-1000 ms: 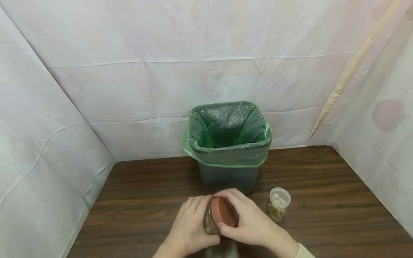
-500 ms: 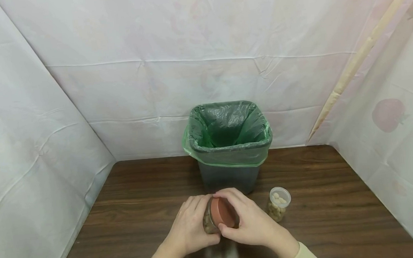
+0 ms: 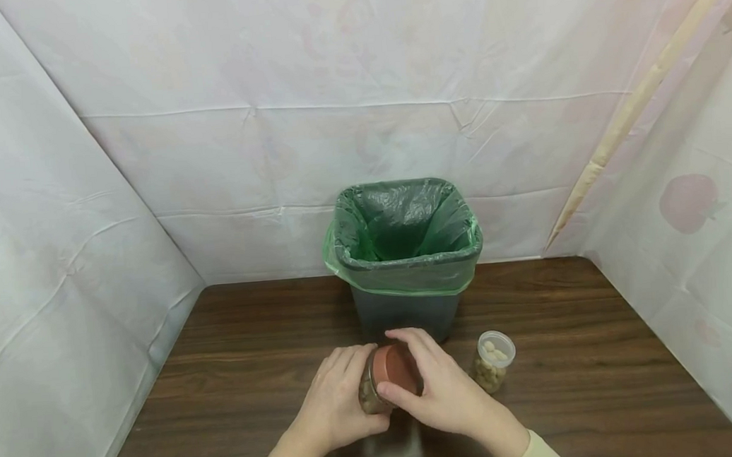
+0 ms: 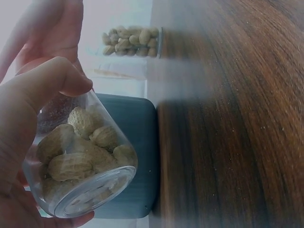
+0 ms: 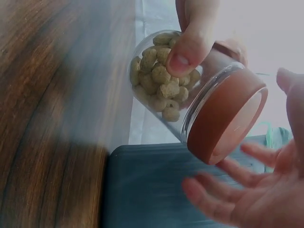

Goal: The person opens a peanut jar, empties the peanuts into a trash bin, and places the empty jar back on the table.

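Observation:
My left hand (image 3: pixel 336 404) grips a clear jar (image 4: pixel 85 161) of unshelled peanuts, its thumb and fingers round the body. The jar is tilted, with its reddish-brown screw lid (image 5: pixel 228 114) toward my right hand (image 3: pixel 437 386). That hand is spread around the lid. In the right wrist view its thumb and fingers (image 5: pixel 213 194) stand apart from the lid, with a gap between. The lid sits on the jar's mouth; whether it is loosened I cannot tell.
A second jar (image 3: pixel 493 361) of peanuts, with a pale translucent top, stands on the wooden table (image 3: pixel 252 335) to the right. Behind my hands is a grey bin (image 3: pixel 407 314) lined with a green bag (image 3: pixel 408 282). White printed sheets (image 3: pixel 259 158) surround the table.
My right thumb and fingers were round the lid and have now spread away from it, the index finger lifting. My left hand and the jar stay nearly in place.

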The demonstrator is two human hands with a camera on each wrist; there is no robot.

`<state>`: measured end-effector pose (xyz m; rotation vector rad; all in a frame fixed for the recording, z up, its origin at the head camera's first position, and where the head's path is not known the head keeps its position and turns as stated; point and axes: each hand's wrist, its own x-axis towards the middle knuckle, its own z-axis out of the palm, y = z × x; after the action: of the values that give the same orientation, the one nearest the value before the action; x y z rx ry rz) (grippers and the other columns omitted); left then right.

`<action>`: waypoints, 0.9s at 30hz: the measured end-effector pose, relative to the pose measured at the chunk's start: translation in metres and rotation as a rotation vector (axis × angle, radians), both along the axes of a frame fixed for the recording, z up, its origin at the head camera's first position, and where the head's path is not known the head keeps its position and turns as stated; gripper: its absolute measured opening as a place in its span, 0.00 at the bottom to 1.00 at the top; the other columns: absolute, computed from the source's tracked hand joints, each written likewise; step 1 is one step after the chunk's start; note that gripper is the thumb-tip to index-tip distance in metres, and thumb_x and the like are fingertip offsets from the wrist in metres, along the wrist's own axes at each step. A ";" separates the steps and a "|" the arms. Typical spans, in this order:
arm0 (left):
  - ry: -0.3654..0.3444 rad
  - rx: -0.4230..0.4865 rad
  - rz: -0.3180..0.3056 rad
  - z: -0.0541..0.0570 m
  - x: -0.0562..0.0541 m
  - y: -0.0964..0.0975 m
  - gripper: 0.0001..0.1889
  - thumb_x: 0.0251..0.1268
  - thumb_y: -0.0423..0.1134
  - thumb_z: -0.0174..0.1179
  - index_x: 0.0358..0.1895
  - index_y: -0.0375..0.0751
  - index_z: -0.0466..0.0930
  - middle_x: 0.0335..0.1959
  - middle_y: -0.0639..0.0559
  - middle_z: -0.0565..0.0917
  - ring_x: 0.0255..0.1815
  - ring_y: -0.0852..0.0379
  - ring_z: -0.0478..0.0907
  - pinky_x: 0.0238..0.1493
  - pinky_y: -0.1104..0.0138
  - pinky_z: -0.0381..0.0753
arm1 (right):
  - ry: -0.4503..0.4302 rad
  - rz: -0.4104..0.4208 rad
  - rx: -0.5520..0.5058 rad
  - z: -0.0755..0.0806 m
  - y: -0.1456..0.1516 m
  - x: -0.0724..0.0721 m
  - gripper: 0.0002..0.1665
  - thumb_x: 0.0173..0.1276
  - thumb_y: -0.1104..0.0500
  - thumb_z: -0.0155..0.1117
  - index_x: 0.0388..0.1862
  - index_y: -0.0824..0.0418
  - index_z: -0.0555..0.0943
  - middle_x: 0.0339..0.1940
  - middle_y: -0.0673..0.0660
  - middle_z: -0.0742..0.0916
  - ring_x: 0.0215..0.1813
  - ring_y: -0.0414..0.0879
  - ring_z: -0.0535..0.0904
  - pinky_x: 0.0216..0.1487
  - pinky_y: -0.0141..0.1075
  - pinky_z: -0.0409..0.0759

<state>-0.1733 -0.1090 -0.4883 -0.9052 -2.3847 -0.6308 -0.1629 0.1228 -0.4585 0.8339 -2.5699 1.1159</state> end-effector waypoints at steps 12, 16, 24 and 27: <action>0.038 -0.064 0.096 0.002 0.002 -0.001 0.54 0.26 0.57 0.88 0.68 0.42 0.80 0.56 0.51 0.87 0.54 0.50 0.83 0.47 0.55 0.86 | -0.185 -0.245 -0.033 -0.004 -0.014 0.003 0.36 0.88 0.38 0.52 0.76 0.64 0.76 0.65 0.60 0.85 0.67 0.57 0.83 0.67 0.60 0.81; 0.058 -0.072 0.106 0.002 0.002 0.000 0.55 0.25 0.57 0.88 0.68 0.41 0.80 0.56 0.51 0.87 0.53 0.50 0.83 0.45 0.56 0.86 | -0.201 -0.265 -0.032 -0.003 -0.015 0.004 0.36 0.88 0.37 0.51 0.75 0.64 0.76 0.63 0.60 0.86 0.65 0.58 0.84 0.65 0.61 0.82; 0.103 -0.107 0.115 0.000 0.001 0.002 0.55 0.25 0.59 0.88 0.68 0.41 0.80 0.56 0.50 0.87 0.52 0.49 0.83 0.43 0.56 0.85 | -0.217 -0.257 -0.018 -0.006 -0.018 0.005 0.38 0.86 0.35 0.53 0.75 0.65 0.76 0.65 0.61 0.84 0.66 0.57 0.84 0.65 0.59 0.83; 0.104 -0.114 0.113 0.000 0.001 0.002 0.56 0.25 0.59 0.88 0.68 0.41 0.80 0.56 0.50 0.87 0.52 0.49 0.83 0.43 0.56 0.85 | -0.204 -0.256 -0.005 -0.007 -0.019 0.005 0.38 0.86 0.35 0.53 0.75 0.64 0.76 0.67 0.61 0.84 0.67 0.58 0.83 0.66 0.59 0.83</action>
<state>-0.1719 -0.1070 -0.4883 -0.8225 -2.3778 -0.3991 -0.1575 0.1039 -0.4658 0.3898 -2.7372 1.1798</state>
